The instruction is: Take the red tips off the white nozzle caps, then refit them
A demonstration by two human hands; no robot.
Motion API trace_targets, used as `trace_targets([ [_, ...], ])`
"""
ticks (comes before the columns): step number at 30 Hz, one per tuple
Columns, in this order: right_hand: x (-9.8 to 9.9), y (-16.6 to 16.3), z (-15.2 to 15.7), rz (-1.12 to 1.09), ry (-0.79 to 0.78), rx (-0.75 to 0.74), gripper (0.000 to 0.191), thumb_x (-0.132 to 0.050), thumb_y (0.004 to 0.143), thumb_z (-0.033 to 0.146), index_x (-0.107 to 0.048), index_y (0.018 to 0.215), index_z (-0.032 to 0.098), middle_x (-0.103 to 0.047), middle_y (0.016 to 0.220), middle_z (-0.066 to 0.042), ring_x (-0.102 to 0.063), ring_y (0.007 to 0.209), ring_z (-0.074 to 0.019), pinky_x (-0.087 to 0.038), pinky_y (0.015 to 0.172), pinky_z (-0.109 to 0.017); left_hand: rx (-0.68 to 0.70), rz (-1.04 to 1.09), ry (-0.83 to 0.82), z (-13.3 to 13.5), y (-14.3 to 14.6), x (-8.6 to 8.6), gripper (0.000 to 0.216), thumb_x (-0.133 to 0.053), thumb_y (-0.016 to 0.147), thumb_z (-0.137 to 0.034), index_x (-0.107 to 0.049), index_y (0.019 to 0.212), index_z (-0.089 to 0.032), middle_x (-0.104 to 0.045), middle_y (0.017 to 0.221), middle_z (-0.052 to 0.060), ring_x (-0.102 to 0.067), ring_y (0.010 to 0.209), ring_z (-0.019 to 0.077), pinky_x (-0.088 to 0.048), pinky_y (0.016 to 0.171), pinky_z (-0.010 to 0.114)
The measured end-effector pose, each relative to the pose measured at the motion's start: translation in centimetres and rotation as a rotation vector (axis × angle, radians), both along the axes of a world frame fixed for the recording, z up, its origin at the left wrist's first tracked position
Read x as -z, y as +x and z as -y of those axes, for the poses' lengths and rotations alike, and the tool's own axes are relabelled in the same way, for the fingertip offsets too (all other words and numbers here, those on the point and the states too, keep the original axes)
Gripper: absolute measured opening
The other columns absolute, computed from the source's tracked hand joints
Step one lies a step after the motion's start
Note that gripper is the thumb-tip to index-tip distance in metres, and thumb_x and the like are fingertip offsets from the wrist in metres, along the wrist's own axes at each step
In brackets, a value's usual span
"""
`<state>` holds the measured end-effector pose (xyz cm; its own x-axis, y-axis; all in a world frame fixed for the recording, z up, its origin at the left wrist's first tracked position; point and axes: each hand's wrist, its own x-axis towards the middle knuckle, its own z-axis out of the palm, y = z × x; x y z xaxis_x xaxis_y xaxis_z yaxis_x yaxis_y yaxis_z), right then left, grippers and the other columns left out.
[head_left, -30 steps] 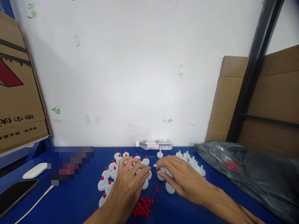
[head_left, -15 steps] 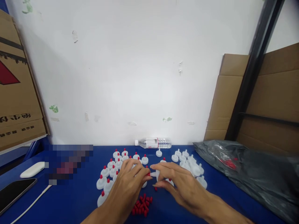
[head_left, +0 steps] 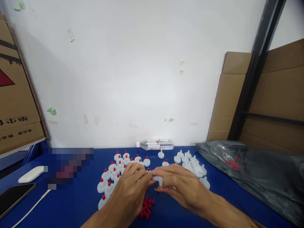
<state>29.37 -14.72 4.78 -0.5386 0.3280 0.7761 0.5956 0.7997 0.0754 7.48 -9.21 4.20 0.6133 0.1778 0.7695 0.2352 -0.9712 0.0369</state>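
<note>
My right hand (head_left: pixel 185 183) grips a translucent white nozzle lid (head_left: pixel 159 180), its spout pointing left. At the spout's tip my left hand (head_left: pixel 133 183) is closed in a pinch; the small red cap in its fingers is mostly hidden now. Both hands' fingertips meet around the spout. Below them lies a pile of loose red caps (head_left: pixel 147 205). To the left stand several white lids with red caps on their spouts (head_left: pixel 102 186), partly behind my left hand. Beyond my right hand is a cluster of uncapped white lids (head_left: pixel 196 166).
A clear water bottle (head_left: pixel 154 144) lies on its side against the wall. Dark plastic sheeting (head_left: pixel 256 174) covers the right of the blue table (head_left: pixel 78 205). At left are a phone (head_left: pixel 16 199), a white case (head_left: pixel 32 174) and a cable (head_left: pixel 30 209). Cardboard stands on both sides.
My hands have come closer together, and the right fingers now reach over the spout towards the left fingertips. The red cap seen between the left fingers is now mostly covered. The view has shifted slightly.
</note>
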Motion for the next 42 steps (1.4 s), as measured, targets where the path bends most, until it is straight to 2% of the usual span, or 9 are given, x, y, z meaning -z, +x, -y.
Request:
trace_targets([
  [3,-0.5,0.7,-0.6,0.072,0.03,0.047,0.017,-0.059,0.103,0.024,-0.054,0.119,0.02,-0.075,0.123,-0.008,-0.069,0.118,-0.0155,-0.048,0.109,-0.035,0.02,0.042,0.027,-0.2,-0.1,0.1,0.027,-0.053,0.099,0.0,-0.061,0.12,-0.015,-0.067,0.094,0.006,-0.05,0.087,0.021,-0.043,0.08,0.037],
  [6,-1.1,1.7,-1.0,0.082,-0.014,0.162,0.017,-0.052,0.106,0.031,-0.055,0.12,0.021,-0.074,0.122,-0.009,-0.068,0.119,-0.0189,-0.046,0.111,-0.043,-0.01,0.031,0.062,-0.5,-0.2,0.3,0.044,-0.049,0.095,0.007,-0.059,0.13,-0.017,-0.067,0.1,0.007,-0.05,0.091,0.022,-0.045,0.081,0.038],
  [11,-1.4,3.9,-2.3,0.088,-0.152,0.424,0.018,-0.044,0.107,0.024,-0.062,0.106,0.022,-0.075,0.115,-0.007,-0.065,0.121,-0.0239,-0.04,0.112,-0.054,-0.083,-0.128,0.044,-1.2,-0.3,1.3,0.049,-0.039,0.09,0.012,-0.063,0.12,-0.018,-0.066,0.103,0.008,-0.051,0.097,0.0245,-0.049,0.083,0.041],
  [14,-1.2,5.0,-3.0,0.116,-0.166,0.502,0.023,-0.043,0.107,0.025,-0.066,0.106,0.021,-0.075,0.113,-0.009,-0.066,0.114,-0.0245,-0.039,0.111,-0.056,-0.099,-0.249,-0.008,-1.7,-0.4,2.1,0.046,-0.039,0.089,0.012,-0.062,0.115,-0.019,-0.066,0.108,0.008,-0.052,0.104,0.0257,-0.05,0.088,0.043],
  [20,-1.1,5.4,-3.4,0.13,-0.203,0.527,0.028,-0.041,0.108,0.027,-0.068,0.102,0.021,-0.075,0.105,-0.007,-0.067,0.106,-0.0233,-0.037,0.112,-0.056,-0.107,-0.327,-0.047,-1.9,-0.3,2.7,0.043,-0.045,0.091,0.009,-0.063,0.114,-0.022,-0.066,0.111,0.007,-0.053,0.104,0.0264,-0.05,0.087,0.043],
  [28,-1.2,5.4,-3.3,0.161,-0.283,0.543,0.032,-0.036,0.11,0.031,-0.067,0.104,0.022,-0.074,0.108,-0.007,-0.066,0.109,-0.0232,-0.031,0.115,-0.055,-0.119,-0.344,-0.093,-2.4,-0.2,2.8,0.047,-0.042,0.084,0.015,-0.063,0.105,-0.021,-0.065,0.104,0.005,-0.051,0.103,0.0261,-0.048,0.087,0.042],
  [34,-2.4,5.3,-6.4,0.26,-0.406,0.488,0.041,-0.032,0.11,0.038,-0.07,0.106,0.024,-0.076,0.101,-0.005,-0.069,0.098,-0.0229,-0.048,0.095,-0.04,-0.109,-0.383,-0.105,-2.0,0.0,2.9,0.06,-0.041,0.074,0.017,-0.061,0.116,-0.022,-0.063,0.119,0.006,-0.052,0.109,0.0261,-0.05,0.091,0.043],
  [39,-2.3,4.5,-8.8,0.376,-0.468,0.454,0.054,-0.031,0.11,0.044,-0.07,0.079,0.023,-0.072,0.072,-0.003,-0.068,0.072,-0.0208,-0.05,0.078,-0.033,-0.106,-0.394,-0.103,-1.2,0.0,2.3,0.067,-0.042,0.071,0.018,-0.06,0.12,-0.024,-0.058,0.13,0.007,-0.05,0.121,0.0282,-0.052,0.097,0.046],
  [42,-1.7,4.1,-9.1,0.402,-0.456,0.45,0.054,-0.033,0.11,0.042,-0.068,0.074,0.023,-0.072,0.072,-0.003,-0.068,0.072,-0.0212,-0.05,0.079,-0.034,-0.104,-0.405,-0.108,-0.7,-0.1,1.8,0.062,-0.043,0.075,0.017,-0.062,0.118,-0.024,-0.056,0.135,0.008,-0.049,0.125,0.0283,-0.053,0.097,0.045],
])
